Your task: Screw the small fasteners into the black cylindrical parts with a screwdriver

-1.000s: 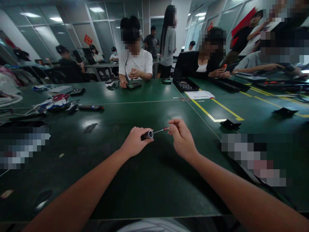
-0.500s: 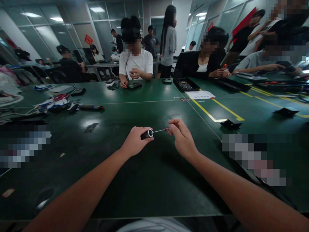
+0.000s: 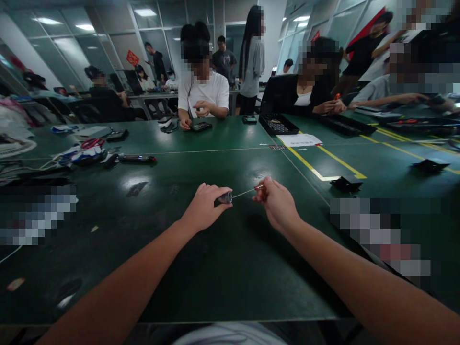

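My left hand [image 3: 201, 210] is closed around a short dark cylinder [image 3: 225, 197], its round end turned to the right. Between the fingers of my right hand [image 3: 281, 203] sits a thin screwdriver [image 3: 245, 192] with a reddish handle. Its slim metal shaft points left, and the tip is at the rim of the cylinder's end. Whether the tip goes inside cannot be made out. Both hands are above the green table [image 3: 223, 273], and my left fingers hide most of the cylinder's body.
A dark pen-like tool [image 3: 136, 159] and a heap of cloth and cables [image 3: 84, 152] lie to the left. At right is a small black holder [image 3: 345, 184]. Black trays [image 3: 278, 125] and a white paper [image 3: 299, 140] are farther off. A person in white [image 3: 203, 96] sits opposite.
My right hand has shifted slightly right and turned, and the screwdriver now slants more, its handle end higher. The cylinder in my left hand has moved a little right, its end ring looking less bright.
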`<state>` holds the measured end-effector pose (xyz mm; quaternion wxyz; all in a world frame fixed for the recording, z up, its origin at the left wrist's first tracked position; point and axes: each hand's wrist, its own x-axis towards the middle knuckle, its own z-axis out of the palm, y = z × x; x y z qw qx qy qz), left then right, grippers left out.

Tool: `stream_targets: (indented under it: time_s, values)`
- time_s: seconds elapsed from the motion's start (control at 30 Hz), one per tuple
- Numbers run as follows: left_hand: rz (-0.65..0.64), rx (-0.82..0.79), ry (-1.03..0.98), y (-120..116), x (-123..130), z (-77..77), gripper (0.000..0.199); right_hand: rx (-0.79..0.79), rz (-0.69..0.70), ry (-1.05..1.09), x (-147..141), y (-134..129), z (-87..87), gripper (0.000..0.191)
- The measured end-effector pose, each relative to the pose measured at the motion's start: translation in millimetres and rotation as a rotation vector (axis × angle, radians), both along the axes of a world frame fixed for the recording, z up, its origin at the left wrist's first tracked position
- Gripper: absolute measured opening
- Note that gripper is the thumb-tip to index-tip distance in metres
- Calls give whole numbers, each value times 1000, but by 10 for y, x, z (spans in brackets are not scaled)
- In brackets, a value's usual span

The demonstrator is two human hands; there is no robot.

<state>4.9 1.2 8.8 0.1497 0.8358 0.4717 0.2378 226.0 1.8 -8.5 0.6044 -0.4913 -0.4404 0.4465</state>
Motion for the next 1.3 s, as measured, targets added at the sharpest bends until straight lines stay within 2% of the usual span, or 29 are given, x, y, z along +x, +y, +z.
stream_targets:
  time_s: [0.13,0.3,0.57,0.93,1.1,1.3]
  values:
    - [14,-29,14,65,-50,-49,35,-36,-33,-20,58,74,-68,32]
    - [13,-29,11,70,-72,-93,36,30,-32,-37,-6,22,-16,29]
    - [-6,-27,26,32,-39,-78,35,222,-8,-370,-49,-147,130,26]
    - [14,-89,45,4,8,-53,39,294,17,-528,-60,-200,170,19]
    - [26,-98,23,16,11,-84,40,343,-62,-672,-60,-244,239,16]
    - [24,-85,8,12,3,-95,40,377,-125,-693,-19,-240,245,18]
